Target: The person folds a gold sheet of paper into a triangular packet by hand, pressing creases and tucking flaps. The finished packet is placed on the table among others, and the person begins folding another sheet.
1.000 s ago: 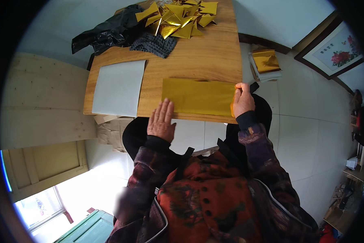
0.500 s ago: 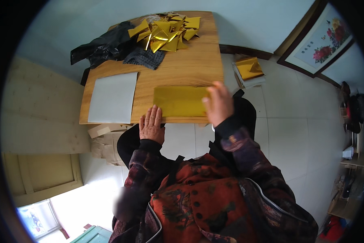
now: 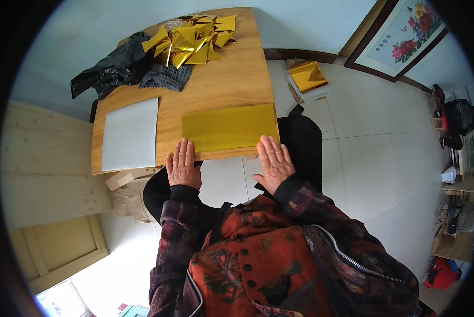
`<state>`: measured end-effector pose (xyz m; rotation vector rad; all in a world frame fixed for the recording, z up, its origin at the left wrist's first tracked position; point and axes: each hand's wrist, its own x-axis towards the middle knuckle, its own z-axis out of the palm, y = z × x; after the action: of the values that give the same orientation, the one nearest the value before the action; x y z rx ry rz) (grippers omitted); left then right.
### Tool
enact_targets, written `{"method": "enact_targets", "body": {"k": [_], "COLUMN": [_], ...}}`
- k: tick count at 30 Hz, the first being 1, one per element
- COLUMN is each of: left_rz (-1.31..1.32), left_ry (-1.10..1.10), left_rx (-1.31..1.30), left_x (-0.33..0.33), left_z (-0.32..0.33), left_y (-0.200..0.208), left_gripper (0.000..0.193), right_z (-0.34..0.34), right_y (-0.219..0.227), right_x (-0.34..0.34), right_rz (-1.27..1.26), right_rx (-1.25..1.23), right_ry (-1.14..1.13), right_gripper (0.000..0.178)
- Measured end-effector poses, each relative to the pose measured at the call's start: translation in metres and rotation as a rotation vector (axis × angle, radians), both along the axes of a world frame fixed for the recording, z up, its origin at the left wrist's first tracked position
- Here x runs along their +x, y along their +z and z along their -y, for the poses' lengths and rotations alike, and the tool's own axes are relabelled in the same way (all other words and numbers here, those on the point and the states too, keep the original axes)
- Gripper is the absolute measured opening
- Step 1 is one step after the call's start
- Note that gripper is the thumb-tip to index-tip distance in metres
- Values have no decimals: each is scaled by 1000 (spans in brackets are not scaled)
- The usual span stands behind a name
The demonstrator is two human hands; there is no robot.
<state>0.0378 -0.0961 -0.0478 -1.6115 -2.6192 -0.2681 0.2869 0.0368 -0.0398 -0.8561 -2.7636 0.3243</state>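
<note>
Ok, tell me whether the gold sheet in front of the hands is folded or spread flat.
Flat: the gold sheet lies as one smooth rectangle on the wooden table, no raised flap. Whether it is doubled over cannot be told. Both hands' fingertips touch its near edge.

a home room: tiled floor [image 3: 374, 158], framed flower picture [image 3: 400, 39], wooden table [image 3: 231, 79].

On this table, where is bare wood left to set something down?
Bare wood runs between the gold sheet and the folded gold pile, and in a narrow strip between the white sheet and the gold sheet. The far left corner is crowded by the black bag and grey cloth.
</note>
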Motion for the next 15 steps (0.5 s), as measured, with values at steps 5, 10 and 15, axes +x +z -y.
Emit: {"method": "enact_targets", "body": {"k": [5,10,15], "left_rz": [36,55,24], "left_ry": [5,-13,-3], "left_rx": [-32,-23,-52], "left_x": [0,1,1], "left_z": [-1,0,-3], "left_y": [5,10,16], "left_gripper": [86,89,87], "right_z": [0,-17,-64], "right_y": [14,31,24], "right_x": [25,35,10], "right_rz": [72,-106,-387], "right_rx": [-9,-82,-212], "right_ry": [-109,-139,-124], "right_gripper": [92,67,57]}}
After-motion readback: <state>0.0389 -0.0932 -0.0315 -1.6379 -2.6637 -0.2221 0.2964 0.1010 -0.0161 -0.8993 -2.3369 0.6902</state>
